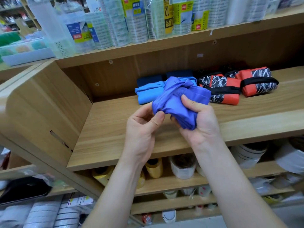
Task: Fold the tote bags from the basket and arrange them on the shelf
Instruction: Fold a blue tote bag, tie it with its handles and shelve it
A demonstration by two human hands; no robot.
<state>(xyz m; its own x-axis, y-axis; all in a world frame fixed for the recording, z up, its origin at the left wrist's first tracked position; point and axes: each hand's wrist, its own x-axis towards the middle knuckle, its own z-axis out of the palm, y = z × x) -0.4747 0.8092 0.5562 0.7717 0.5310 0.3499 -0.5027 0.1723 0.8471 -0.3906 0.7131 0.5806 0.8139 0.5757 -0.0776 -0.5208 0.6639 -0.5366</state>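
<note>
Purple bag almost folded; a row already shelved.

At frame centre your right hand (200,122) curls round the bundled purple tote bag (179,99), thumb on top, while your left hand (141,127) pinches its lower left corner, above the shelf (115,129) and not yet set down. Beyond lie a light blue bag (148,94), navy bags (151,79) and red patterned bags (220,86), all folded. The basket is out of view, so I cannot tell what remains.

"12" | on yellow label (169,15) of clear wrapped pack (154,18) | remaining print too blurred to read
</note>
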